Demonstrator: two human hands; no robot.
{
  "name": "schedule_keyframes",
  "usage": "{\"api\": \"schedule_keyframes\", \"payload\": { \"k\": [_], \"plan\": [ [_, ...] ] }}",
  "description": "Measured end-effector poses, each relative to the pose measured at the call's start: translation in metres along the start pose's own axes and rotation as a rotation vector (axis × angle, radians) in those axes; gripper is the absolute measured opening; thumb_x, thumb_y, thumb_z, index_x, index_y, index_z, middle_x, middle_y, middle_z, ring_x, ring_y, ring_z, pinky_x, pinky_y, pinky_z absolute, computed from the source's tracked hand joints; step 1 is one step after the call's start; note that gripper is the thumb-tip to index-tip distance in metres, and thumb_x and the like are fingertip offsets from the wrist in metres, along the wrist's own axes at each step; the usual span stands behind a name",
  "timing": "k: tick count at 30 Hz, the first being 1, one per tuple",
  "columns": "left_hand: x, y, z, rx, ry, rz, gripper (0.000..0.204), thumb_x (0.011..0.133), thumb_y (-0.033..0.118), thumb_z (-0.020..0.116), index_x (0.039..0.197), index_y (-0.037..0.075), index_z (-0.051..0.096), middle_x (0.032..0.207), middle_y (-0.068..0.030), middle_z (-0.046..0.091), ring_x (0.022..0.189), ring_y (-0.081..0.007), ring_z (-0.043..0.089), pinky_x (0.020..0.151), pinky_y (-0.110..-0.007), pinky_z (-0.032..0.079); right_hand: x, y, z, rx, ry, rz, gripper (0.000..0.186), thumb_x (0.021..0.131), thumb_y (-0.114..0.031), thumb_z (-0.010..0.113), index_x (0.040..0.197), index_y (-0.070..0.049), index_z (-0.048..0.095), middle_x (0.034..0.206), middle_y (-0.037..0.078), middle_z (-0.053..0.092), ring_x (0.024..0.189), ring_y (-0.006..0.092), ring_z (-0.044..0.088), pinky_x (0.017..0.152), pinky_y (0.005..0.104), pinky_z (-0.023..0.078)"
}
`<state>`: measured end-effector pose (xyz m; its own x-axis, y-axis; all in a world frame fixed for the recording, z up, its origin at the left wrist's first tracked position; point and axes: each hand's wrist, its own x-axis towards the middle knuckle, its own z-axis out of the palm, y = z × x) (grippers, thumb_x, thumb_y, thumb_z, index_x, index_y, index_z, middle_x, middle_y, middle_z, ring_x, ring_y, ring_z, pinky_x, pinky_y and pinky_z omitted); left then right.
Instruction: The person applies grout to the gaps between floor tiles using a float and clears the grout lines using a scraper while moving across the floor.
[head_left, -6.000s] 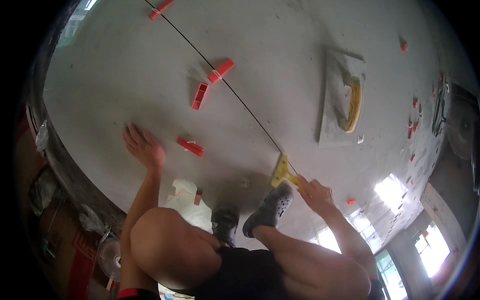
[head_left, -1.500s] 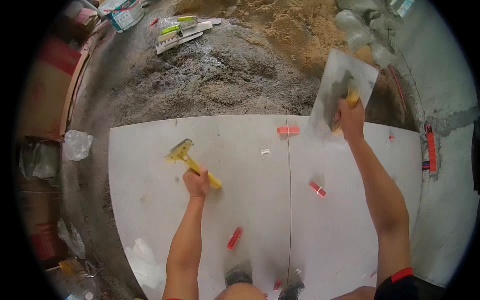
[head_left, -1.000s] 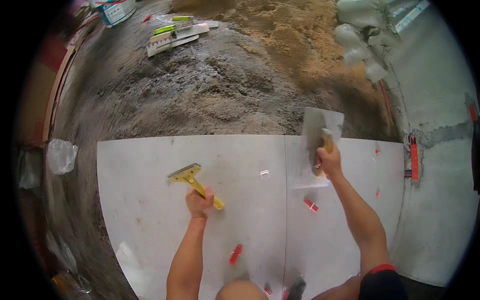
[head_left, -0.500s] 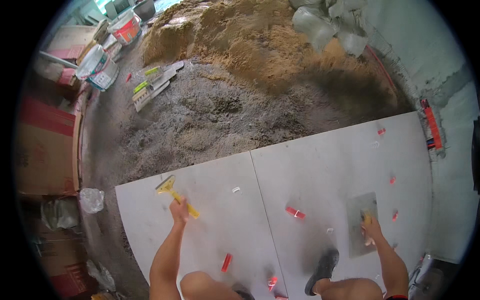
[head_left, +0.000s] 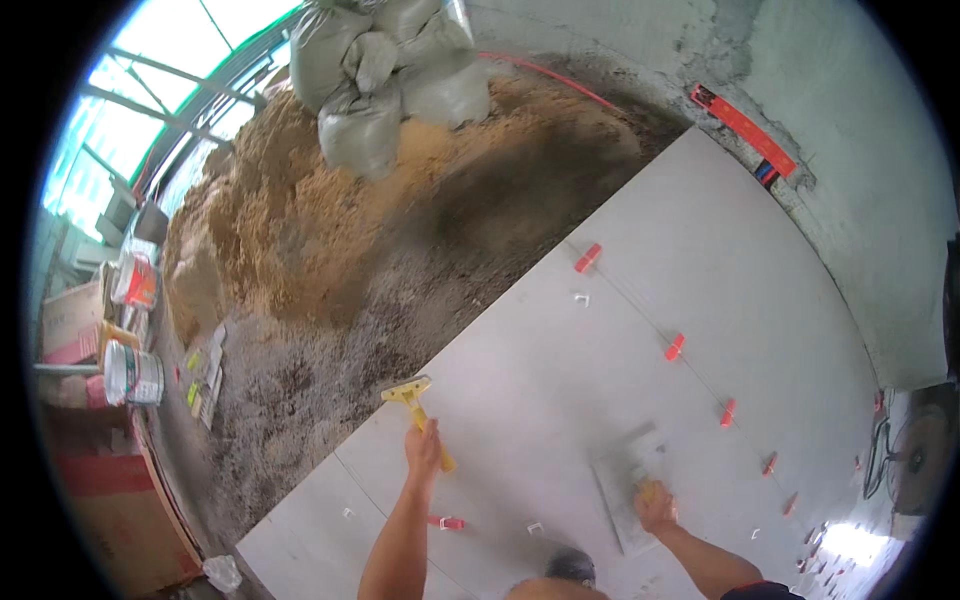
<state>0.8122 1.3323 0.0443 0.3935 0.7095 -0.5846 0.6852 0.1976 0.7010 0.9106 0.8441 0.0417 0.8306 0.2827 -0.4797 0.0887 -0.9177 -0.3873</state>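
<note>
My left hand [head_left: 422,448] is closed around the yellow handle of a wide-bladed scraper [head_left: 407,390], held up near the outer edge of the pale grey floor tiles [head_left: 500,420]. Its blade points away from me. My right hand [head_left: 657,508] grips the yellow handle of a flat rectangular trowel [head_left: 612,505], whose blade is low over or on the tile, blurred by motion. Red levelling wedges [head_left: 676,347] stand in a row along the joint right of the trowel. Another red wedge [head_left: 449,523] sits near my left forearm, and a white levelling clip [head_left: 535,527] is between my arms.
Beyond the tiles lie grey mortar [head_left: 340,350] and a sand heap [head_left: 270,230] with pale sacks [head_left: 370,90] on top. Notched trowels [head_left: 208,380], buckets [head_left: 135,374] and cardboard boxes [head_left: 120,520] are at the left. A red level [head_left: 745,130] leans by the right wall [head_left: 850,240].
The view has swung to the right, showing more tiles and wedges there. My right hand and the trowel are nearer my left hand. Both tools stay gripped.
</note>
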Motion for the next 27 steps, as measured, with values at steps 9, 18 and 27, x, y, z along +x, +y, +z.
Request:
{"api": "schedule_keyframes", "payload": {
  "k": [9,18,27],
  "plan": [
    [-0.014,0.217,-0.204,0.535,0.088,0.276,0.034,0.091,0.033,0.063,0.085,-0.001,0.064,0.065,-0.0007,0.057,0.059,-0.0119,0.052,0.054,-0.035,0.042,0.013,-0.028,-0.006,0.011,-0.124,0.165,0.036,0.089,-0.037,0.056,0.114,-0.012,0.062,0.116,0.014,0.065,0.112,0.0349,0.060,0.091,0.0498,0.048],
    [-0.065,0.193,-0.188,-0.203,0.024,0.274,0.015,0.093,0.014,0.058,0.090,0.000,0.061,0.084,-0.0119,0.069,0.069,-0.0192,0.066,0.064,-0.032,0.054,0.156,-0.111,-0.140,0.279,0.040,-0.090,0.051,0.084,-0.037,0.066,0.124,-0.007,0.055,0.113,0.024,0.065,0.106,0.0436,0.060,0.088,0.0528,0.049],
    [-0.015,0.241,0.005,-0.798,-0.021,0.176,0.010,0.093,0.013,0.057,0.087,0.008,0.050,0.065,-0.0049,0.051,0.050,-0.0137,0.048,0.045,-0.028,0.043,0.359,-0.368,-0.246,0.449,0.223,-0.446,0.050,0.081,-0.025,0.064,0.127,-0.007,0.056,0.103,0.020,0.068,0.094,0.0408,0.064,0.081,0.0454,0.051]
  ]
}}
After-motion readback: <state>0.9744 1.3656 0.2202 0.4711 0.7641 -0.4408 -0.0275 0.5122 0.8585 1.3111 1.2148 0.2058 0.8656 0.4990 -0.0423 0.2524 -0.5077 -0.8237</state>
